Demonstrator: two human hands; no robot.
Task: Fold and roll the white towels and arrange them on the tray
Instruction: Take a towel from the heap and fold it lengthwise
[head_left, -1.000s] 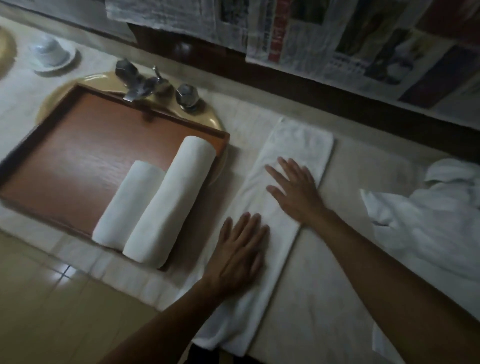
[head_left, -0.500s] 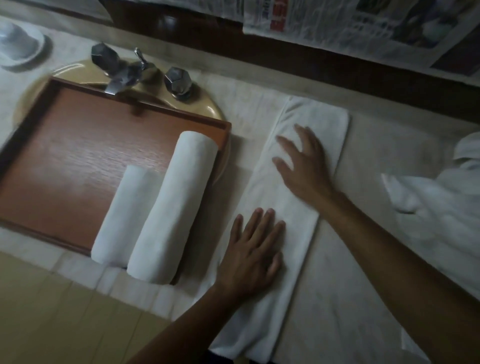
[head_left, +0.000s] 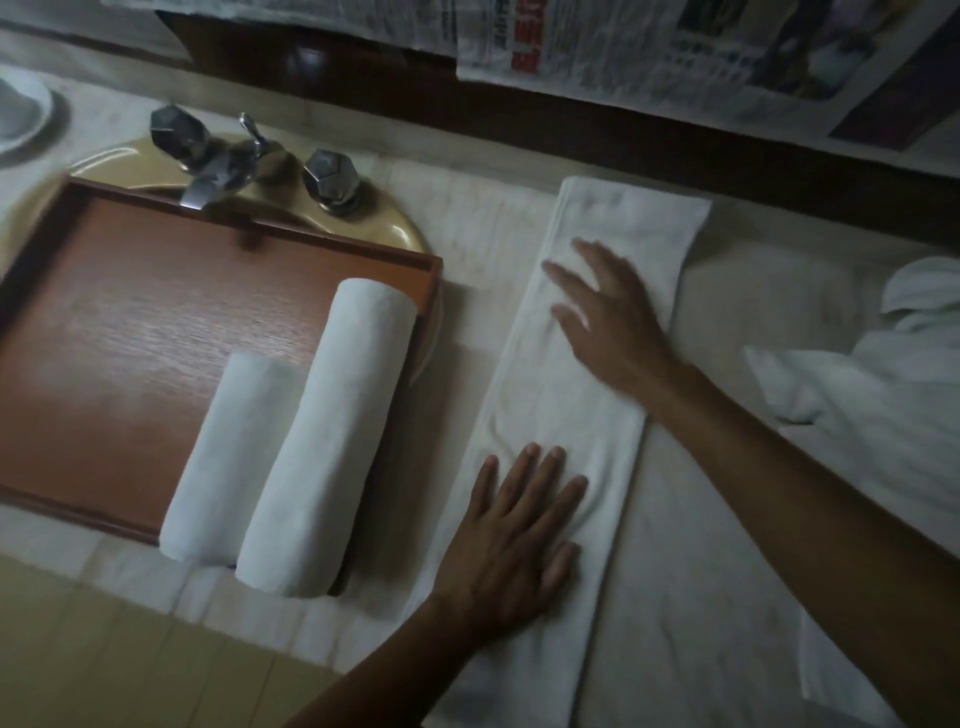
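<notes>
We press our left hand (head_left: 511, 540) and right hand (head_left: 610, 322), fingers spread flat, on the folded towel (head_left: 550, 415) beside the tray (head_left: 130, 322) holding two rolled towels (head_left: 311, 441).

R hand (head_left: 610, 317) slid further up folded towel (head_left: 582, 415), fingers now blurred.

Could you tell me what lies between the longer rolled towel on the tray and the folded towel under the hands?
In the head view, only the tray's right rim and bare pale countertop separate the longer rolled towel from the folded towel.

bare forearms — no sleeves, unadorned hands
</notes>
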